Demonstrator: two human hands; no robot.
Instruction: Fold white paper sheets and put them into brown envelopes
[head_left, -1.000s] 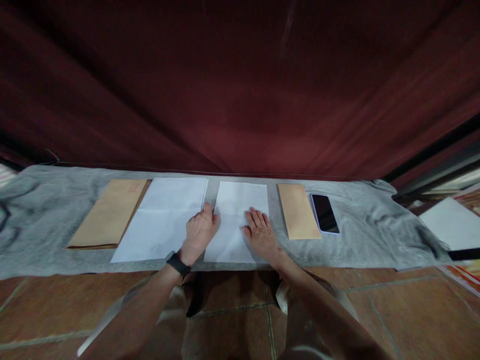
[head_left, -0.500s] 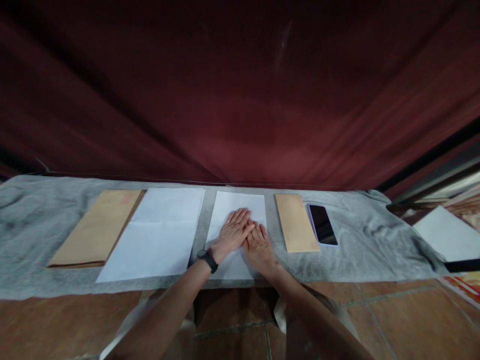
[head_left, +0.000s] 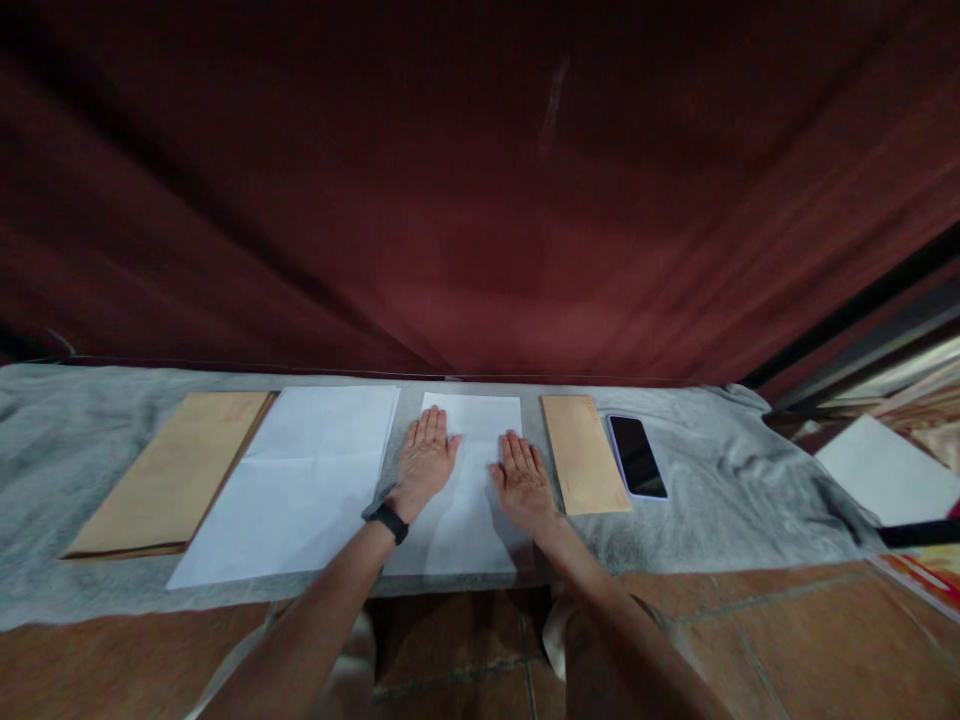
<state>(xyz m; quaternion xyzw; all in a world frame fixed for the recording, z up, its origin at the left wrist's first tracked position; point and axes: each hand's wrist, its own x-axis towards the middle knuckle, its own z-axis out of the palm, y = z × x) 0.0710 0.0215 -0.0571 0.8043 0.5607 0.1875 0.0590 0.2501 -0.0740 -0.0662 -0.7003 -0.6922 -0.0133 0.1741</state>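
Observation:
A white sheet of paper (head_left: 474, 520) lies flat in front of me, possibly folded; I cannot tell how many layers it has. My left hand (head_left: 426, 458), with a dark watch on the wrist, rests palm down on its left part, fingers stretched out. Over the sheet's right side my right hand (head_left: 523, 480) lies flat, fingers extended. Bare paper shows between the two hands, and neither holds anything. To the right is a small brown envelope (head_left: 585, 455). Larger white sheets (head_left: 300, 480) lie to the left, beside a stack of large brown envelopes (head_left: 172, 470).
A grey cloth (head_left: 735, 480) covers the long surface. A phone (head_left: 637, 457) lies right of the small envelope. Behind the surface hangs a dark red curtain (head_left: 480, 250). At the far right a white panel (head_left: 889, 470) stands by the cloth's end; tiled floor (head_left: 750, 620) lies below.
My hands were together at the middle of the sheet, the left partly over the right. They have moved apart, the left toward the left edge, the right slightly right. The view has shifted a little.

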